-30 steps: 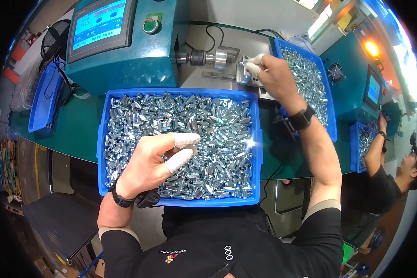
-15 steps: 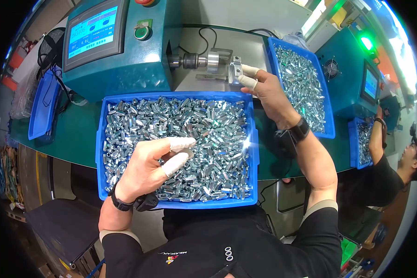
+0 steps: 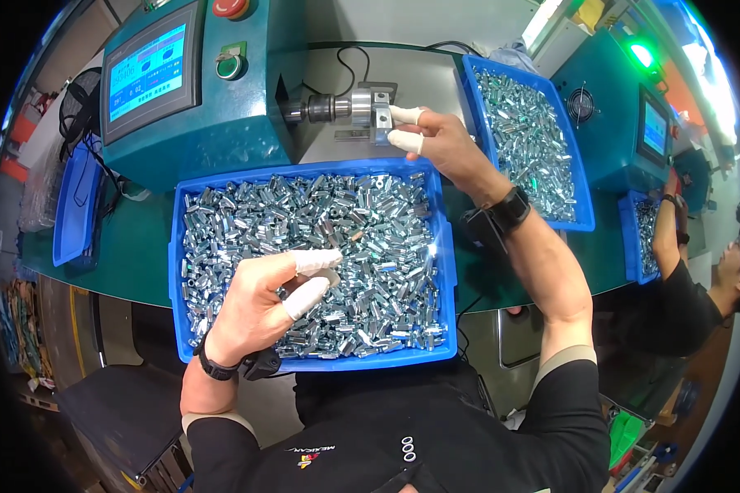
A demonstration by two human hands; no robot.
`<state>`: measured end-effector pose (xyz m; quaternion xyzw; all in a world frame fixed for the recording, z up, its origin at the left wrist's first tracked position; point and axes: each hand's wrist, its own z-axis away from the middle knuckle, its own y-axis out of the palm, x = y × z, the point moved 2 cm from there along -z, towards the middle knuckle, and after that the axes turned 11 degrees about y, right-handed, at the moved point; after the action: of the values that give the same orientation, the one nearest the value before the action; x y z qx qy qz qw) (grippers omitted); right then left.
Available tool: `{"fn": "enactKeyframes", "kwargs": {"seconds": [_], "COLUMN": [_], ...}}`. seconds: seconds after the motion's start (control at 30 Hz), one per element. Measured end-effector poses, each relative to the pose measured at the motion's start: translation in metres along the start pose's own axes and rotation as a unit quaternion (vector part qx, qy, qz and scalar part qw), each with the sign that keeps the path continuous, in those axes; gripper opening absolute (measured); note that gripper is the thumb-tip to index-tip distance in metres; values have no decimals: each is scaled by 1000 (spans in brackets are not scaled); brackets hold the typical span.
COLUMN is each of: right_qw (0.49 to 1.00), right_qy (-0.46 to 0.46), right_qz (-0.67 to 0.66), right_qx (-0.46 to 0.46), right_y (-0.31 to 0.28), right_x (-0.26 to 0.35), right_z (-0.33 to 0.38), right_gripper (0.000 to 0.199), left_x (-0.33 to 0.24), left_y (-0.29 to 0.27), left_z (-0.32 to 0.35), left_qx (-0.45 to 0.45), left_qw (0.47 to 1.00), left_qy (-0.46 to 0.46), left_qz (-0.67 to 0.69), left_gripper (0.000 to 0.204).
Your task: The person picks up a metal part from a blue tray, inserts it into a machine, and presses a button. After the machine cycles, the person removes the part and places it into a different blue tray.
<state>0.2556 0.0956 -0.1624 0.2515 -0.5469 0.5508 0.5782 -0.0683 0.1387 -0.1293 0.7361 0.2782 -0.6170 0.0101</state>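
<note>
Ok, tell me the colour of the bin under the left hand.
Blue bin, full of silvery metal parts; head view shows it.

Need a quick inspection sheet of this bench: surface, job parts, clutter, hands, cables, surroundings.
Surface: green bench top, mostly covered.
Job's things: large blue plastic bin full of small silver metal fittings; second blue bin of fittings at right; steel chuck fixture on teal machine.
Clutter: empty blue tray at left.
Hands: left hand over the large bin, pinching fittings; right hand at the chuck; white finger cots on both.
Cables: black cable behind the chuck.
Surroundings: another person at right.
</note>
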Motion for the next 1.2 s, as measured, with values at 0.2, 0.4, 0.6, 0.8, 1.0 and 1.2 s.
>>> {"fn": "enactKeyframes", "kwargs": {"seconds": [0.2,0.4,0.6,0.8,1.0,1.2], "right_qw": [996,993,993,993,989,981], "right_qy": [-41,-50,-53,-46,-57,6], "right_qz": [-73,-102,-103,-106,-128,-166], "right_qx": [18,24,27,35,37,-104], "right_y": [-4,-1,1,-2,-3,-25], "right_x": [-16,-19,-20,-22,-21,-20], "right_z": [-5,-6,-7,-9,-6,4], "right_gripper": [49,46,50,47,43,40], "left_x": [1,2,3,2,2,-2], "left_y": [2,2,2,2,1,-1], "left_z": [-3,-3,-3,-3,-1,2], "left_qx": [8,-5,-5,-4,-10,-25], "left_qw": [1000,999,999,999,999,999], "left_qy": [-28,-32,-35,-41,-37,-28], "left_qz": [8,3,-3,9,13,27], "left_gripper": [31,30,29,29,29,29]}}
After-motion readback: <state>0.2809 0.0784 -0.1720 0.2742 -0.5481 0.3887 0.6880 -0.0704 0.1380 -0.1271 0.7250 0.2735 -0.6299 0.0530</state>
